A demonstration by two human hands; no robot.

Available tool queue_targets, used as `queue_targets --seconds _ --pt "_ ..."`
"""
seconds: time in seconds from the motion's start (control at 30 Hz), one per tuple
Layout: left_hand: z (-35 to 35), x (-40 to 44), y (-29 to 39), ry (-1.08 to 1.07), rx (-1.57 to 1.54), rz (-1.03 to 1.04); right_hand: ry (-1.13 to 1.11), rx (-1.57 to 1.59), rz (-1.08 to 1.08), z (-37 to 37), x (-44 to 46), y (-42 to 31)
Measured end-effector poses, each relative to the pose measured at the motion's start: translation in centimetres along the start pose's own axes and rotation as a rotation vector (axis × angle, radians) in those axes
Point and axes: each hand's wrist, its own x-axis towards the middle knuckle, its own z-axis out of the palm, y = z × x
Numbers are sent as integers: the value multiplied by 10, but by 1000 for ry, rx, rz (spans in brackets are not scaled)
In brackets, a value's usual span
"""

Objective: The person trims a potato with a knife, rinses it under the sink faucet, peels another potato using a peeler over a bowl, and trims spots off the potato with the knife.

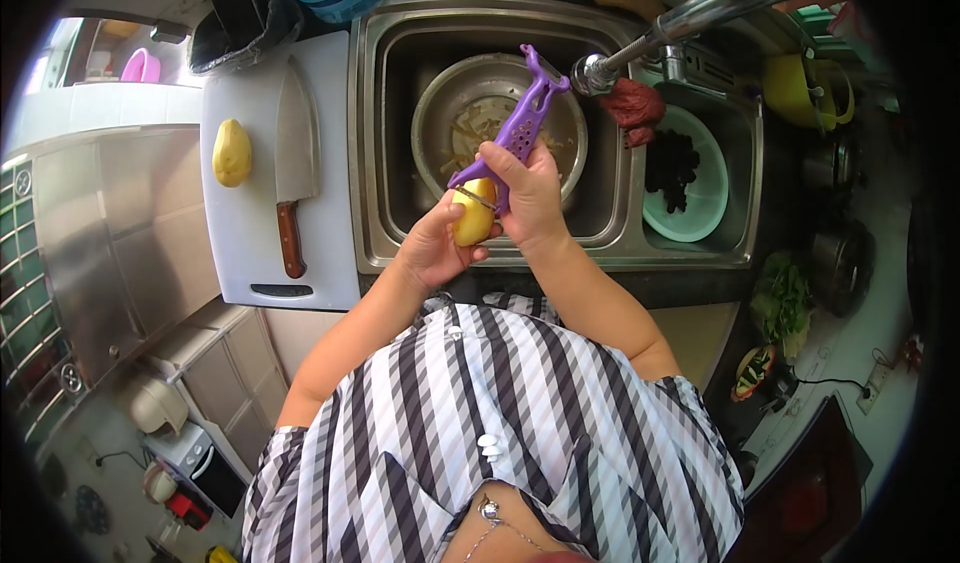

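My left hand (437,238) is closed around a yellow potato (474,218) at the near edge of the sink. In my right hand (532,193) is a purple vegetable peeler (527,123), its blade lying against the upper part of the potato. Below and beyond both hands, a round metal basin (430,128) sits in the left sink bowl with peelings (478,123) in it. Another peeled potato (232,153) lies on the white cutting board (255,233) to the left, beside a large knife (296,148) with a brown wooden handle.
The faucet (700,13) reaches over the sink (385,248) from the back right. A pale green bowl (705,218) with dark pieces stands in the right sink bowl, near a dark red lump (634,106). A lined black bin (245,28) and leafy greens (785,298) flank the counter.
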Motion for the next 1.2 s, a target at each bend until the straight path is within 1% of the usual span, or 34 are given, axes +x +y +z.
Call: queue_targets --seconds 0.13,0.23,0.33,0.43,0.47,0.5,0.53,0.57,0.6,0.7,0.8,0.93,1.03,1.07,1.1,1.13,1.2 --pt "5 -1 -2 -20 63 33 -43 -91 -32 1 -1 2" --pt "4 -2 -1 -49 82 39 -60 -85 -17 -2 1 5" --pt "0 -3 0 -83 61 13 7 -40 -49 -8 10 10" --pt "-3 -5 -2 -113 26 -18 251 4 -61 -15 24 0" --pt "-4 -5 -4 -119 8 -24 321 58 -24 -26 35 -2" --pt "-4 -6 -4 -126 -9 -28 267 118 28 -33 37 -8" --pt "-4 -8 -3 -88 -39 -20 211 178 79 -38 39 -10" --pt "-2 -9 -3 -50 -72 -13 225 130 128 -41 38 -6" --pt "-1 -9 -4 -11 -107 -10 183 104 112 -35 30 -4" --pt "-5 -5 -7 -6 -123 19 60 53 59 -6 3 4" --pt "2 -5 -10 53 -142 49 5 18 -24 -5 1 18" --pt "-5 -3 -12 7 -76 34 -13 -73 -66 -7 6 19" --pt "-4 -3 -9 -61 -89 -6 264 -28 -91 -8 21 11" --pt "1 -4 -7 -80 -79 -13 403 -2 -22 -24 37 9" --pt "6 -6 -5 -98 -68 -20 374 112 42 -53 56 10" --pt "8 -7 -2 -2 128 5 343 227 105 -79 69 12" --pt "13 -7 5 189 520 62 363 216 278 -96 75 8"
